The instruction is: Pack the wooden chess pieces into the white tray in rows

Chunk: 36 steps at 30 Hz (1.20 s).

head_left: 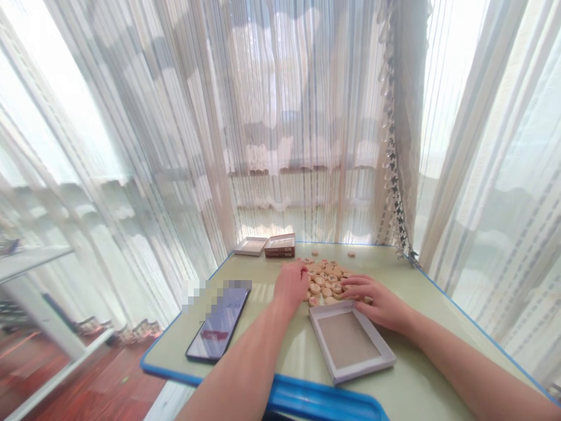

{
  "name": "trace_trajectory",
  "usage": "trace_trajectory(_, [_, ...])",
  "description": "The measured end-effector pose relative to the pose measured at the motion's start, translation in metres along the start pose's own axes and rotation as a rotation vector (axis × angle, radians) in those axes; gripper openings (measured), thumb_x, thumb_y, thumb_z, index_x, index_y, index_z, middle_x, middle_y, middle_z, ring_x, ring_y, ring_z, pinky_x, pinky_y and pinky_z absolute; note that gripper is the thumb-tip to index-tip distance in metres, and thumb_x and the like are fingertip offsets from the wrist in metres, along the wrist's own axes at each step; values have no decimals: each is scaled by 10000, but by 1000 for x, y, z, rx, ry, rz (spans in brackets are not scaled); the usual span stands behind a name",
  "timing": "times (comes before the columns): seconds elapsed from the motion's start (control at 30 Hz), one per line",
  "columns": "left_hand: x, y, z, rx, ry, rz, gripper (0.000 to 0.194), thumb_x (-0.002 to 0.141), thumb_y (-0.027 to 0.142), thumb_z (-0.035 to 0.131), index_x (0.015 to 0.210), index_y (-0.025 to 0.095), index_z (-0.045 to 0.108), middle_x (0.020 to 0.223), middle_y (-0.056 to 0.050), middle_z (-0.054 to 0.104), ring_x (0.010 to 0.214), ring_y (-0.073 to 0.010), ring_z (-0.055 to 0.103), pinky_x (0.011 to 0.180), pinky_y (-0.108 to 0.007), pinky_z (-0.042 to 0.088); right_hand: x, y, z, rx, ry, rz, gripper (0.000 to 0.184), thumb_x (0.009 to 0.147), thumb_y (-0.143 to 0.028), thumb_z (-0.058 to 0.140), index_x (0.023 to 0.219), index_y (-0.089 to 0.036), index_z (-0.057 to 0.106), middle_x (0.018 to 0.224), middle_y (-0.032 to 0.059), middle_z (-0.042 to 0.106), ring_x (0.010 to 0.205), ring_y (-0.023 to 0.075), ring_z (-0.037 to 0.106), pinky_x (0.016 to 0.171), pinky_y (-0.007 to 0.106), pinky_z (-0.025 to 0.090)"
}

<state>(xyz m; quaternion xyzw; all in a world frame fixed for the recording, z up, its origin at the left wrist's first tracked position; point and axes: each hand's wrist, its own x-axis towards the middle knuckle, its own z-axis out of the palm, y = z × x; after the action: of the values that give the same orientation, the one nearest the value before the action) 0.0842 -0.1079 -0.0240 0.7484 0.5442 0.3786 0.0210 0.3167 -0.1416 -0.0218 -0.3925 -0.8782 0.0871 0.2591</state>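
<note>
A heap of several round wooden game pieces (326,279) lies in the middle of a pale green table (272,345) with a blue rim. My left hand (291,286) rests at the heap's left edge, fingers curled onto the pieces. My right hand (377,299) lies flat at the heap's right side, fingers stretched out toward the pieces. Just in front of the heap sits a shallow white box tray (350,342) with a brown bottom and nothing in it, touching my right hand's near side.
A dark phone (219,324) lies face up at the table's left. A white box lid (250,246) and a brown box (280,245) sit at the far edge. Two stray pieces (350,254) lie beyond the heap. Sheer curtains (280,117) hang around the table.
</note>
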Motion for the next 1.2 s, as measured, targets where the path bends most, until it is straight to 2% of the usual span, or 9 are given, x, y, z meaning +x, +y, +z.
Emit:
trace_trajectory(0.1, [0,-7,1,-15,17,0,219,798,165,430,843,159,645,931,-73,652,929,-196,553,869,-312,411,2,6,0,-44,42,7,282,771,-182,507,964,-239,704,1118,63,639,1119,245,511,970,435,413])
trace_trajectory(0.3, [1,-6,10,-27,-50,-14,262,851,288,411,901,161,635,1012,-107,614,1042,-217,515,935,-335,379,3,23,-2,-163,168,39,256,815,-248,497,971,-223,698,1083,76,657,1037,253,560,918,445,448])
trace_trajectory(0.4, [1,-5,15,-61,-80,-18,258,842,332,439,912,177,633,1023,-98,606,1005,-207,535,910,-325,400,2,27,-3,-192,186,56,247,820,-259,494,948,-224,703,1058,72,667,1010,250,575,911,441,453])
trace_trajectory(0.5, [2,-6,17,-85,-68,5,232,832,315,453,877,180,636,974,-83,617,990,-205,536,913,-332,401,2,24,-2,-199,187,67,245,820,-260,492,937,-233,706,1049,65,670,1000,246,580,916,436,449])
trace_trajectory(0.67, [2,-5,12,-100,43,88,194,816,225,446,866,179,628,945,-62,612,951,-193,536,892,-325,412,3,4,-3,-165,146,56,245,809,-275,515,975,-236,691,1058,61,657,1026,238,548,928,417,427])
trace_trajectory(0.73, [1,-4,10,-86,58,106,192,811,201,442,844,179,629,922,-58,615,935,-190,538,880,-321,415,3,-6,-5,-155,128,38,199,780,-275,547,894,-235,704,1011,63,651,988,229,545,903,395,434])
trace_trajectory(0.9, [1,2,7,-38,32,166,188,818,191,443,826,179,631,873,-53,620,905,-186,539,874,-313,406,2,-17,-7,-171,76,35,94,696,-210,587,658,-220,672,864,60,593,844,204,525,802,363,449])
trace_trajectory(1.1, [7,11,5,23,-52,290,228,856,274,432,769,192,626,816,-39,615,830,-158,538,798,-265,407,-1,-8,-10,-151,60,56,79,686,-196,572,648,-215,639,893,62,574,872,215,509,811,369,430])
trace_trajectory(1.2, [7,13,7,38,-73,272,286,873,294,402,711,187,612,769,-34,603,761,-138,535,724,-241,402,-1,-7,-11,-138,40,60,69,696,-189,563,644,-210,605,892,58,582,878,213,510,805,357,432])
